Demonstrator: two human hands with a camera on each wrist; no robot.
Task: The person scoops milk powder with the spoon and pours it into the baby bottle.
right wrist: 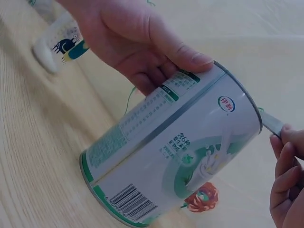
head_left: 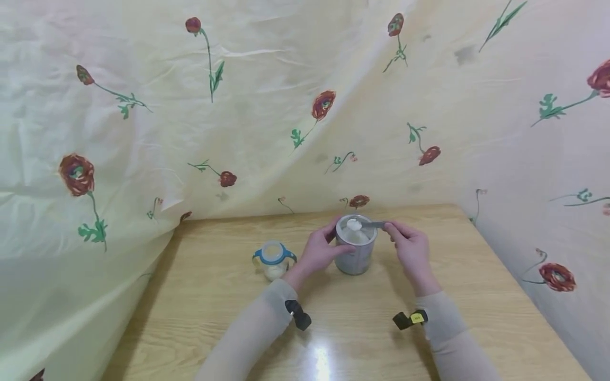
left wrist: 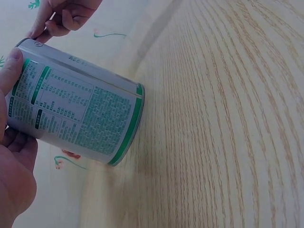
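A milk powder can (head_left: 353,259), white with green print, stands open-topped on the table. My left hand (head_left: 322,248) grips its side near the rim, thumb across the front and fingers round the far side. In the right wrist view the left thumb (right wrist: 199,59) presses just below the can's rim. My right hand (head_left: 411,247) pinches the grey handle of a scoop (head_left: 374,225). The scoop's bowl, heaped with white powder (head_left: 353,225), is at the can's mouth. Whether it touches the rim or the powder inside, I cannot tell.
A small clear container with a blue ring, side handles and a pale lid (head_left: 272,253) stands left of the can, beside my left wrist. The wooden table (head_left: 214,317) meets a flowered cloth (head_left: 267,132) at the back and sides.
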